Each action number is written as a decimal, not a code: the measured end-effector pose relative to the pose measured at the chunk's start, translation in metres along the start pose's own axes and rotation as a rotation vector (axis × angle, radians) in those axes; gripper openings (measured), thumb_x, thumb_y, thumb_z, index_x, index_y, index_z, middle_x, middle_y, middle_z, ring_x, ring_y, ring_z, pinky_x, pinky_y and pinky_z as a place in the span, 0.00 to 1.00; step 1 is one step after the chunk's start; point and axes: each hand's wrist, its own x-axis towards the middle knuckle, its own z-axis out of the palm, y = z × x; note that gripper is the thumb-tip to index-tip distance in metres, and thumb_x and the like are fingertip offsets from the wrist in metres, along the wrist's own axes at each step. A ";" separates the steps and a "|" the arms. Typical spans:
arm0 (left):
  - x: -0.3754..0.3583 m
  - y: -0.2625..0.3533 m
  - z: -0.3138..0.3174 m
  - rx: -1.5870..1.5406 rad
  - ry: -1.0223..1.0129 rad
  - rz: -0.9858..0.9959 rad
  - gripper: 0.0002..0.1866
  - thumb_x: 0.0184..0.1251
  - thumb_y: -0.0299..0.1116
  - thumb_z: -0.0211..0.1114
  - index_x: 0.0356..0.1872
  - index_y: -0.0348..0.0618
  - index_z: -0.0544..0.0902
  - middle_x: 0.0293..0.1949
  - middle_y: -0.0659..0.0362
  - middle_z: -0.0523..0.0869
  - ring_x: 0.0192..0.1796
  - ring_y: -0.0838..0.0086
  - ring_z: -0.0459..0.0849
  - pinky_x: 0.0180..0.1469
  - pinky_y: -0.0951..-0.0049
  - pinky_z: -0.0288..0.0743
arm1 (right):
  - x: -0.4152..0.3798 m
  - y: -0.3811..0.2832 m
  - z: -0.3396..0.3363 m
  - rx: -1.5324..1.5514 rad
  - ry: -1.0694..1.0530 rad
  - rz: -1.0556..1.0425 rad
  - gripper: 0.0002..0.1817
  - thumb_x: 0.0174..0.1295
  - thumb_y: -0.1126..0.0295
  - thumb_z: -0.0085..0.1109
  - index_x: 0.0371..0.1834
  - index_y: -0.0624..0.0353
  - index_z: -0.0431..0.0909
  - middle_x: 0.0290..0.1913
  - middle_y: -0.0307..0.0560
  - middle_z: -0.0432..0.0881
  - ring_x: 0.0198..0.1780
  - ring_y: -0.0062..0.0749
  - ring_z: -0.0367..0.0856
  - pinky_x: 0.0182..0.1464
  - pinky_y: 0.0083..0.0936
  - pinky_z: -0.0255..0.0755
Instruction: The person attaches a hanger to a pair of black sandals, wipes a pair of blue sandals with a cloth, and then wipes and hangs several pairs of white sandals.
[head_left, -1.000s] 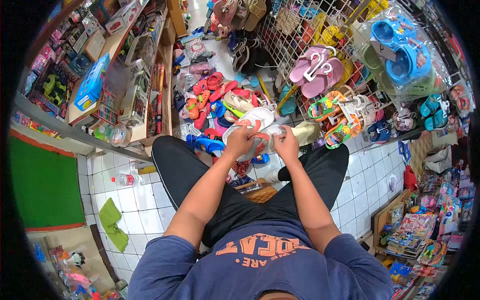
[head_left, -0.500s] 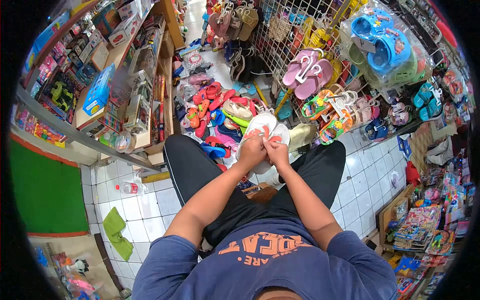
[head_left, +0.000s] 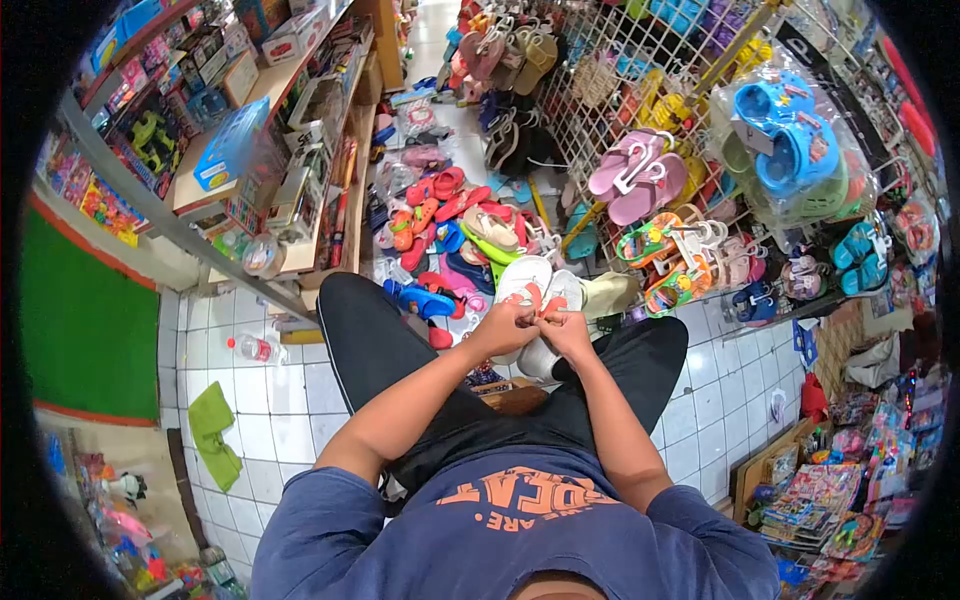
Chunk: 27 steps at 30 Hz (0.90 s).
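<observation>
A pair of white flip-flops (head_left: 524,276) with orange-red straps is held up in front of my knees, soles toward the floor pile. My left hand (head_left: 503,330) has its fingers closed around the strap area of the left one. Beside it, my right hand (head_left: 567,333) pinches at the strap of the other, and the two sets of fingertips meet between the sandals. Whatever small part lies between the fingertips is hidden. Just beyond them is a heap of colourful children's sandals and clogs (head_left: 462,225) on the floor.
Sandals hang on a wire grid rack (head_left: 640,110) at front right, including pink slippers (head_left: 638,180) and bagged blue clogs (head_left: 790,135). Shelves with boxed toys (head_left: 230,145) stand left. A plastic bottle (head_left: 255,349) and a green cloth (head_left: 213,437) lie on the tiles.
The camera view has shifted, so the surroundings sit slightly differently. Both hands have come a little lower in the picture, with the fingers still together at the flip-flop straps.
</observation>
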 end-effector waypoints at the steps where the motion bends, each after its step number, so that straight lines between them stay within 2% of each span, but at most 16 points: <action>1: -0.001 -0.008 0.000 -0.003 -0.043 -0.071 0.09 0.59 0.27 0.64 0.38 0.34 0.80 0.31 0.59 0.85 0.35 0.81 0.81 0.42 0.74 0.75 | 0.004 0.004 0.004 0.022 -0.022 -0.033 0.10 0.62 0.69 0.63 0.34 0.68 0.85 0.26 0.34 0.82 0.26 0.11 0.72 0.28 0.14 0.65; 5: -0.002 -0.037 0.000 -0.112 -0.031 -0.113 0.10 0.62 0.30 0.63 0.41 0.34 0.81 0.34 0.63 0.84 0.36 0.82 0.79 0.43 0.77 0.73 | 0.019 0.013 0.007 -0.090 -0.119 -0.124 0.10 0.64 0.70 0.60 0.31 0.67 0.83 0.25 0.36 0.82 0.26 0.12 0.74 0.27 0.19 0.67; 7: -0.004 -0.029 -0.006 -0.139 -0.084 -0.204 0.12 0.64 0.33 0.61 0.44 0.37 0.82 0.36 0.63 0.84 0.38 0.83 0.80 0.42 0.77 0.75 | 0.020 0.008 0.012 -0.048 -0.108 -0.084 0.11 0.63 0.69 0.60 0.28 0.66 0.81 0.23 0.42 0.82 0.24 0.18 0.75 0.27 0.23 0.67; 9: -0.005 -0.022 -0.003 -0.410 0.012 -0.317 0.12 0.64 0.37 0.62 0.42 0.40 0.84 0.26 0.65 0.79 0.30 0.82 0.77 0.34 0.77 0.75 | 0.031 0.024 0.019 -0.313 0.031 -0.213 0.11 0.60 0.68 0.62 0.26 0.66 0.78 0.21 0.50 0.80 0.23 0.28 0.77 0.27 0.27 0.68; 10: -0.007 -0.018 -0.001 -0.494 0.047 -0.375 0.15 0.66 0.37 0.60 0.49 0.42 0.83 0.31 0.65 0.83 0.33 0.82 0.79 0.34 0.79 0.77 | 0.032 0.026 0.021 -0.411 0.089 -0.235 0.12 0.57 0.66 0.63 0.27 0.65 0.78 0.23 0.57 0.79 0.26 0.44 0.80 0.30 0.33 0.72; 13: -0.005 -0.011 -0.002 -0.507 -0.014 -0.318 0.16 0.67 0.34 0.59 0.52 0.42 0.83 0.37 0.62 0.86 0.36 0.80 0.83 0.34 0.79 0.79 | 0.030 0.028 0.028 -0.513 0.178 -0.334 0.05 0.54 0.73 0.61 0.28 0.65 0.79 0.25 0.59 0.81 0.27 0.48 0.82 0.31 0.38 0.72; 14: -0.004 -0.009 -0.004 -0.506 -0.018 -0.326 0.16 0.67 0.34 0.59 0.52 0.42 0.83 0.37 0.62 0.86 0.36 0.80 0.83 0.34 0.79 0.79 | 0.030 0.025 0.026 -0.583 0.124 -0.150 0.08 0.54 0.71 0.60 0.32 0.64 0.81 0.30 0.62 0.82 0.36 0.58 0.82 0.37 0.42 0.74; 15: -0.002 -0.006 -0.007 -0.433 -0.009 -0.359 0.15 0.67 0.33 0.59 0.52 0.42 0.83 0.39 0.61 0.87 0.38 0.79 0.84 0.33 0.78 0.80 | 0.029 0.017 0.028 -0.578 0.123 -0.145 0.08 0.54 0.71 0.60 0.32 0.64 0.81 0.30 0.62 0.82 0.36 0.58 0.82 0.37 0.42 0.74; 17: 0.002 -0.016 -0.010 -0.361 0.001 -0.401 0.15 0.66 0.31 0.60 0.52 0.42 0.83 0.42 0.60 0.87 0.40 0.78 0.85 0.33 0.78 0.80 | 0.030 0.012 0.031 -0.544 0.150 0.026 0.13 0.53 0.62 0.62 0.31 0.61 0.82 0.32 0.61 0.83 0.37 0.56 0.83 0.41 0.45 0.76; 19: 0.010 -0.028 -0.017 -0.268 0.284 -0.270 0.15 0.64 0.28 0.61 0.52 0.40 0.83 0.41 0.57 0.88 0.39 0.76 0.86 0.30 0.74 0.80 | 0.043 0.031 0.032 -0.541 0.155 0.016 0.13 0.54 0.62 0.60 0.30 0.62 0.83 0.31 0.61 0.83 0.35 0.55 0.83 0.39 0.43 0.76; 20: 0.012 -0.024 -0.026 -0.021 0.345 -0.375 0.16 0.60 0.27 0.63 0.50 0.38 0.83 0.40 0.54 0.87 0.42 0.69 0.86 0.38 0.69 0.80 | 0.049 0.043 0.032 -0.540 0.164 0.003 0.14 0.55 0.62 0.58 0.30 0.63 0.83 0.29 0.61 0.83 0.32 0.55 0.83 0.38 0.41 0.76; 21: 0.014 -0.025 -0.030 -0.018 0.345 -0.381 0.16 0.60 0.27 0.63 0.50 0.38 0.83 0.40 0.54 0.87 0.42 0.69 0.86 0.38 0.69 0.80 | 0.051 0.044 0.030 -0.535 0.160 0.006 0.14 0.55 0.62 0.58 0.30 0.63 0.83 0.29 0.61 0.83 0.32 0.55 0.83 0.38 0.41 0.76; 23: 0.019 -0.029 -0.036 0.233 0.769 -0.082 0.17 0.58 0.28 0.66 0.50 0.37 0.83 0.42 0.50 0.86 0.49 0.64 0.84 0.50 0.67 0.76 | 0.054 0.046 0.027 -0.324 0.165 -0.101 0.15 0.57 0.64 0.56 0.24 0.68 0.81 0.19 0.59 0.79 0.21 0.41 0.81 0.29 0.37 0.72; 24: 0.022 -0.029 -0.042 0.145 0.732 -0.134 0.21 0.59 0.33 0.68 0.54 0.40 0.80 0.50 0.49 0.83 0.58 0.62 0.79 0.62 0.66 0.67 | 0.056 0.044 0.026 -0.265 0.143 -0.103 0.15 0.57 0.64 0.57 0.26 0.67 0.82 0.19 0.54 0.80 0.20 0.34 0.79 0.28 0.33 0.71; 25: 0.024 -0.034 -0.045 0.146 0.726 -0.138 0.21 0.59 0.33 0.68 0.54 0.40 0.80 0.50 0.49 0.83 0.58 0.62 0.79 0.62 0.66 0.67 | 0.057 0.042 0.026 -0.261 0.145 -0.097 0.15 0.57 0.64 0.57 0.26 0.67 0.82 0.19 0.54 0.80 0.20 0.34 0.79 0.28 0.33 0.71; 27: 0.032 -0.054 -0.047 -0.424 0.642 -0.431 0.33 0.63 0.45 0.67 0.67 0.45 0.68 0.66 0.50 0.71 0.65 0.56 0.71 0.65 0.65 0.65 | 0.061 0.040 0.029 -0.094 0.094 -0.013 0.18 0.59 0.60 0.56 0.26 0.66 0.82 0.24 0.55 0.84 0.25 0.46 0.83 0.33 0.39 0.74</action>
